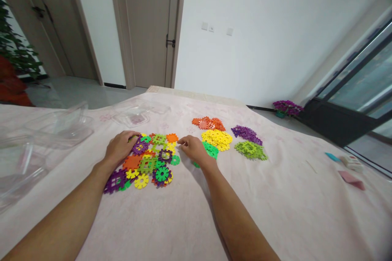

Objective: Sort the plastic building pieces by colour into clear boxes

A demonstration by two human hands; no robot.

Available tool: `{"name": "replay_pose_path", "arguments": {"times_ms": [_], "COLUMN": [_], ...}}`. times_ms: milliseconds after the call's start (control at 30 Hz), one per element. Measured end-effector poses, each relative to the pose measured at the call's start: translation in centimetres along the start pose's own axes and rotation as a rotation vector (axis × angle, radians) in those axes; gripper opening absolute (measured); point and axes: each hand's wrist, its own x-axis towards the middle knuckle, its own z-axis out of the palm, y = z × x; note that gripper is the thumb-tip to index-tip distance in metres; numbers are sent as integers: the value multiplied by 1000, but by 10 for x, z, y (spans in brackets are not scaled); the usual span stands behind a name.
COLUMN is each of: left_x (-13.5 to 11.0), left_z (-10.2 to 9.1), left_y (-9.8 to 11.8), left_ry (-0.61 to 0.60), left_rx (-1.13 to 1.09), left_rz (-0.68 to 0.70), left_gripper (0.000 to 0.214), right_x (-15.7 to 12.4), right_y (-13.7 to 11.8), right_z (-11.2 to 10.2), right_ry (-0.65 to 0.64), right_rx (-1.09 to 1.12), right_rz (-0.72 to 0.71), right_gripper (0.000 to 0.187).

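Observation:
A mixed heap of flat plastic interlocking pieces (148,165), toothed squares and notched discs in several colours, lies on the cloth before me. My left hand (120,147) is at the heap's upper left edge, fingers curled together beside a purple square (140,145). Whatever sits between those fingertips is too small to make out. On the heap's right side my right hand (193,149) has thumb and fingers drawn together near the yellow pieces (171,147); any piece in them cannot be made out. Its back partly covers a pile of green discs (211,150).
Sorted piles of orange (208,123), yellow (217,139), purple (246,134) and lime pieces (251,150) lie to the right. Clear plastic containers (61,128) stand at the left. A small box (351,162) and a pink item (351,180) rest at the far right.

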Motion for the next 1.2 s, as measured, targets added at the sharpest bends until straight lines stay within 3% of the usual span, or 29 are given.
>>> {"name": "replay_pose_path", "arguments": {"times_ms": [267, 500, 733, 967, 1200], "left_x": [0, 1, 0, 2, 2], "left_z": [0, 2, 1, 4, 5], "left_y": [-1, -2, 0, -3, -5], "left_ry": [-1, 12, 15, 24, 30], "left_rx": [-2, 1, -7, 2, 0], "left_rz": [6, 16, -1, 6, 15], "left_gripper": [40, 40, 40, 39, 39], "right_x": [-4, -7, -6, 1, 4], "right_y": [-17, -26, -23, -17, -14], "right_z": [15, 3, 11, 13, 20], "right_ry": [-125, -113, -45, -30, 9], "right_rx": [-162, -274, -356, -280, -16], "right_rz": [-142, -21, 69, 115, 168], "right_gripper": [34, 26, 38, 42, 23]}}
